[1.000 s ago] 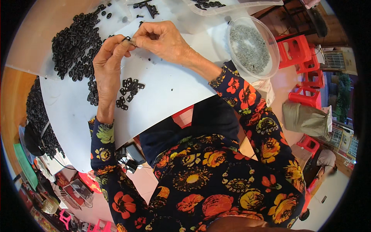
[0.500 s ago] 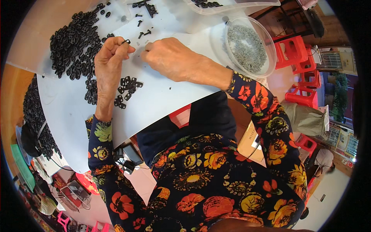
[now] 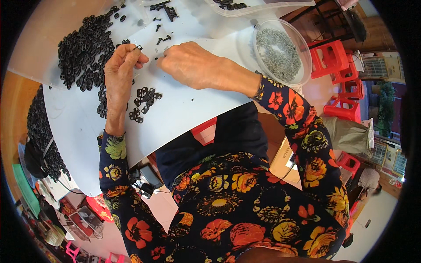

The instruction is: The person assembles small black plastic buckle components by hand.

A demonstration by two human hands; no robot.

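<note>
My left hand [image 3: 117, 72] is closed in a pinch on a small black plastic piece with a hole [image 3: 139, 47], above the white table. To its right, my right hand [image 3: 190, 65] is curled palm down just over the tabletop. Its fingertips are pressed together low on the far side, and what they hold, if anything, is hidden. A big heap of black two-holed plastic pieces [image 3: 83, 52] spreads to the left of my left hand. Nearer to me, a small cluster of similar black pieces [image 3: 147, 97] lies beside my left wrist.
A round clear tub [image 3: 280, 52] of small silvery metal parts stands at right. Several black T-shaped pieces [image 3: 158, 40] lie beyond my hands. A clear plastic bin [image 3: 263, 8] sits at the far edge. Red stools [image 3: 326, 59] stand on the floor to the right.
My left hand has shifted slightly left, still pinching the black piece. My right hand has moved a little left, its fingers still curled.
</note>
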